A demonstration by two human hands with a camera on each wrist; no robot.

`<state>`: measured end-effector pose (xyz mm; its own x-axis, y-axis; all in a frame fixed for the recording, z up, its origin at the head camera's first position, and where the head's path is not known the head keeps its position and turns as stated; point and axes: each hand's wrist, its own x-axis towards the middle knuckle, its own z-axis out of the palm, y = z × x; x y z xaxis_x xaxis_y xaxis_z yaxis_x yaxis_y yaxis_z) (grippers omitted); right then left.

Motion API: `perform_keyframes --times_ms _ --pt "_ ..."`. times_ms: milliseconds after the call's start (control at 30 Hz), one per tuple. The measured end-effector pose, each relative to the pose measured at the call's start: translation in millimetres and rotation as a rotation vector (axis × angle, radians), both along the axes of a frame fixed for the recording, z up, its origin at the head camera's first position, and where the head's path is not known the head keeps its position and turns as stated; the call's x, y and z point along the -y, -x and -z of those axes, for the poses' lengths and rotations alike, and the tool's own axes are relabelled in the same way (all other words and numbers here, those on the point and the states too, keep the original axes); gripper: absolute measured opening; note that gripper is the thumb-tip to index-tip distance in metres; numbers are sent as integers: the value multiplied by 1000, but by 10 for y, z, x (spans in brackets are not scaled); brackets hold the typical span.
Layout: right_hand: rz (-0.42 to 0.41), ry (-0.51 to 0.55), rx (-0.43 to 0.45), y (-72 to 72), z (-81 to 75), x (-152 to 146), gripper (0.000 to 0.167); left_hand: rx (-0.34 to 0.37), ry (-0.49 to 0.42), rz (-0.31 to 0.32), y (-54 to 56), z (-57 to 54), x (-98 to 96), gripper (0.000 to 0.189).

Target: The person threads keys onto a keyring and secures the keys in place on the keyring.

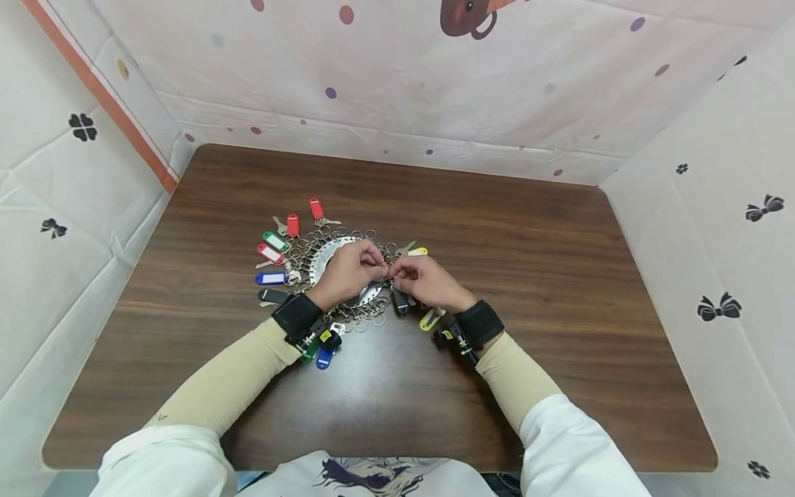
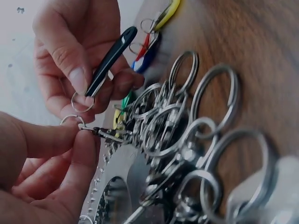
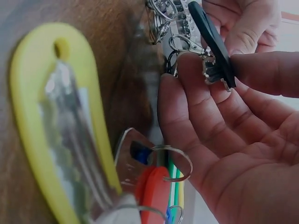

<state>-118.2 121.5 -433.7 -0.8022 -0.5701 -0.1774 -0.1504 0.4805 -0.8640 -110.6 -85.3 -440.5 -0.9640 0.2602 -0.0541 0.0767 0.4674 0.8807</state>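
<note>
A round metal disc [image 1: 323,259], its edge crowded with split rings and small clasps, lies on the table under both hands. My left hand [image 1: 349,273] pinches a small metal clasp [image 2: 91,129] at the disc's edge between thumb and forefinger. Facing it, my right hand [image 1: 433,281] pinches a black key tag [image 2: 110,60] between thumb and fingers. A thin ring [image 2: 82,102] hangs from the tag's end, close to the left fingertips. In the right wrist view, a key's metal edge shows beside the black tag [image 3: 212,42].
Red tags [image 1: 292,225], a green tag [image 1: 276,241] and a blue tag [image 1: 270,278] with keys fan out left of the disc. A yellow tag [image 1: 430,319] lies below my right hand. Another blue tag [image 1: 324,357] sits by my left wrist. Patterned cloth walls [image 1: 397,83] enclose the wooden table [image 1: 528,228].
</note>
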Motion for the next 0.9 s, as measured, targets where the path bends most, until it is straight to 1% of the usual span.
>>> perform_keyframes --times_ms 100,200,333,500,600,667,767,833,900 --pt "14 7 14 -3 7 -8 15 5 8 -23 -1 16 -4 8" --pt "27 22 25 -2 15 -17 14 25 25 -11 5 37 5 10" --pt "34 41 39 1 22 -21 12 84 5 51 7 55 35 19" --pt "53 61 60 4 30 -29 11 108 -42 154 9 78 51 22" --pt "66 83 76 3 31 -32 11 85 -28 207 10 85 54 27" --pt "69 95 83 -1 32 -32 11 55 -5 227 13 89 57 24" --pt "69 104 84 -4 40 -38 11 -8 32 233 13 93 53 17" --pt "72 96 71 -7 35 -46 11 -44 38 233 9 92 49 12" --pt "81 86 60 -9 30 -59 11 -66 34 231 2 96 45 10"
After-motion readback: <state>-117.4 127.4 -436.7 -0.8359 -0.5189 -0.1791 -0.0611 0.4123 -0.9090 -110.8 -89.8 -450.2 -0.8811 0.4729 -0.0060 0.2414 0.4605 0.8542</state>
